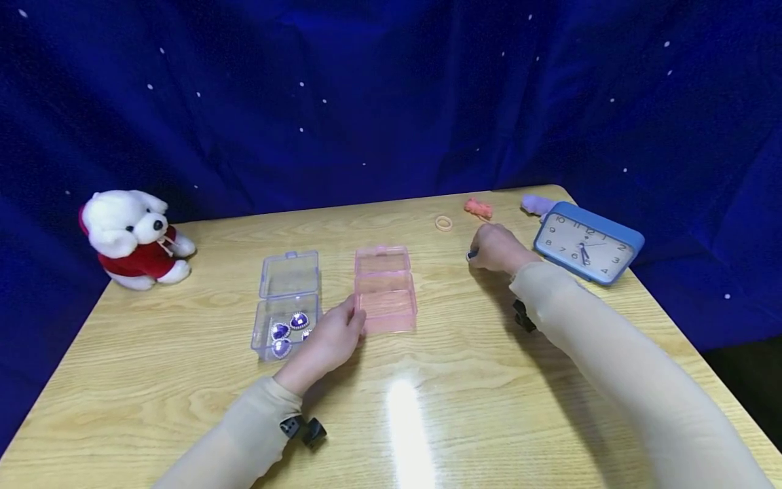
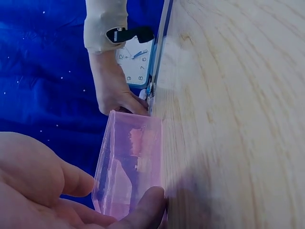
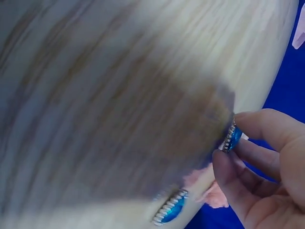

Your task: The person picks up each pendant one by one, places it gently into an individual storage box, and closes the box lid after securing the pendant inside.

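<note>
"Dark blue cloth [image 1: 391, 102] hangs in folds at the back, and small white specks are scattered over it."

"And the table [image 1: 183, 380]?"

"It is of pale yellowish wood, with the grain in long wavy lines. Toward the person, one bright streak of light reflects on it."

"What does the right hand [image 1: 497, 248] have?"

"Its thumb and fingertips are closed in a small pinch on a blue gem [image 3: 232, 137], which is glossy and has a beaded silvery rim. Whether this gem touches the wood cannot be told. A second blue gem [image 3: 171, 208] of similar form lies near it on the table."

"And the left hand [image 1: 332, 336]?"

"Thumb and fingers grip the left end of the pink box [image 1: 391, 322], made of thin, see-through plastic. It rests on the table, its lid folded back."

"Which things are around?"

"Left of it, a clear purplish box [image 1: 290, 305], also open, contains purple gems [image 1: 299, 320] with pale beaded rims. Past the right hand are a coral figure [image 1: 478, 208] and a smooth, pale ring [image 1: 443, 223]. Farther right is a blue clock [image 1: 589, 244] with rounded corners; at far left sits a fluffy white plush dog [image 1: 137, 234] in red clothing."
</note>
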Available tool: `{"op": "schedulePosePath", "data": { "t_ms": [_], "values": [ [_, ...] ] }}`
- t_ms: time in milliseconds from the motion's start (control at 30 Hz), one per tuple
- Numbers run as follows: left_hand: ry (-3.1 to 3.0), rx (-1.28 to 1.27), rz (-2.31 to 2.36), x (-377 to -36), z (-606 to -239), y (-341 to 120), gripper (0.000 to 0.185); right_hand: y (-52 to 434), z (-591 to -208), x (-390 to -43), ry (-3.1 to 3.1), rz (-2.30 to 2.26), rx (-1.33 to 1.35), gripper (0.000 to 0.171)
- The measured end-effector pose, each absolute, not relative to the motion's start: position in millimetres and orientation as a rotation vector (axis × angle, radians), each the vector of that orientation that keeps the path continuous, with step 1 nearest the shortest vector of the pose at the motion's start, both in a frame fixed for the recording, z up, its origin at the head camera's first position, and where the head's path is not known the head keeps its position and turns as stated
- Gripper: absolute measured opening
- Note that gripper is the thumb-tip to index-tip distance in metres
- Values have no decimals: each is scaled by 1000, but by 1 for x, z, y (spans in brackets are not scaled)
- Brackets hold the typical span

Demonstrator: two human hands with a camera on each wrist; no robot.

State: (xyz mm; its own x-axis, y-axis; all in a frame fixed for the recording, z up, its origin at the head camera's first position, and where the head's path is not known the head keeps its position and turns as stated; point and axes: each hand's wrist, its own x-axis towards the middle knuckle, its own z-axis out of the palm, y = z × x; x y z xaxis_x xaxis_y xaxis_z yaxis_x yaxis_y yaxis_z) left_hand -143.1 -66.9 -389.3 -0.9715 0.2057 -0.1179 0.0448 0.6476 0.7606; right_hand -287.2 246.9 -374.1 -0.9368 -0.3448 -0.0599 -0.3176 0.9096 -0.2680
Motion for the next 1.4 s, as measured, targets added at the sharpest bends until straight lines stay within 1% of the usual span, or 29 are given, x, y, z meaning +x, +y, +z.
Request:
{"op": "schedulePosePath", "data": {
  "t_ms": [133, 233, 333, 367, 467, 533, 567, 600, 667, 833, 1033, 1133, 1267, 1400],
  "values": [
    [2698, 215, 1190, -143, -389, -66, 37, 241, -364, -283, 2993, -382, -657, 16],
    [2710, 219, 1166, -142, -388, -66, 41, 231, -351, -278, 3016, -385, -797, 16],
    [2721, 226, 1152, -142, -388, -67, 43, 215, -335, -271, 3019, -369, -942, 4],
    [2727, 230, 1148, -142, -388, -67, 43, 209, -330, -268, 3024, -357, -972, 7],
    [2734, 242, 1148, -143, -388, -67, 44, 190, -316, -258, 3002, -319, -1016, 12],
    [2728, 239, 1153, -143, -388, -67, 45, 177, -310, -251, 2977, -315, -1026, 5],
    [2725, 236, 1153, -143, -388, -67, 46, 172, -307, -248, 2963, -315, -1038, 5],
    [2721, 230, 1153, -143, -388, -67, 48, 166, -306, -245, 2948, -319, -1055, 8],
    [2713, 219, 1152, -143, -388, -67, 51, 157, -305, -241, 2935, -325, -1124, 14],
    [2714, 200, 1150, -143, -389, -68, 54, 135, -307, -232, 2908, -329, -1250, 11],
    [2706, 211, 1165, -144, -390, -68, 55, 113, -313, -225, 2859, -329, -1239, 8],
    [2696, 207, 1160, -144, -389, -68, 55, 105, -318, -223, 2843, -325, -1232, 10],
    [2698, 207, 1153, -144, -388, -69, 56, 96, -328, -221, 2822, -326, -1232, 6],
    [2701, 219, 1152, -144, -388, -70, 56, 90, -338, -219, 2805, -318, -1230, 12]
  ]
}}
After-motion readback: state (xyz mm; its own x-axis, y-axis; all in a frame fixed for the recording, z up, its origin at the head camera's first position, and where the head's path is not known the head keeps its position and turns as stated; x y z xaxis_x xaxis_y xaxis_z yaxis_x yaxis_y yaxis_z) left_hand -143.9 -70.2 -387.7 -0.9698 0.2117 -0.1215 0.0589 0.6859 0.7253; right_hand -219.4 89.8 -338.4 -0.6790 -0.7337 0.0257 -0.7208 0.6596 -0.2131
